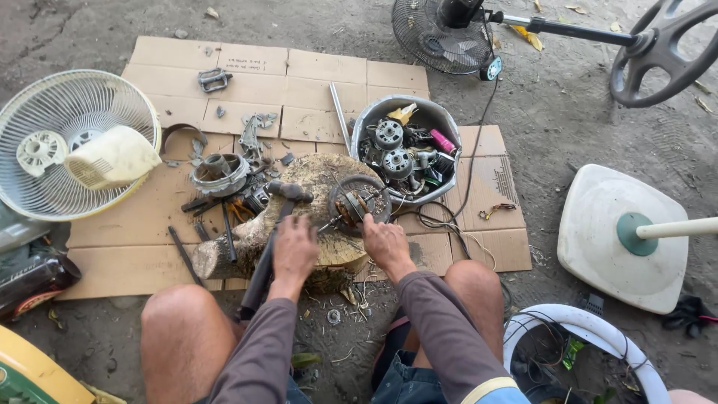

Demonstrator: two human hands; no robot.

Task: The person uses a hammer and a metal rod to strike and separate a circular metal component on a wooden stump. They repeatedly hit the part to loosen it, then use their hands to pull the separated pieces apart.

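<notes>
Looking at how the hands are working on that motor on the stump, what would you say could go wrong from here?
The round fan motor with copper windings sits near the edge of the wooden stump; pressure from the right hand might tip it off. The left hand rests beside the dark-handled hammer, which could get knocked. The loose black cable by the knee could snag.

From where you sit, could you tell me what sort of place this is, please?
Probably an informal outdoor fan-repair spot: flattened cardboard laid on bare dirt, a wood stump serving as a bench for a fan motor, and a metal bowl of motor parts beside loose fan grilles.
</notes>
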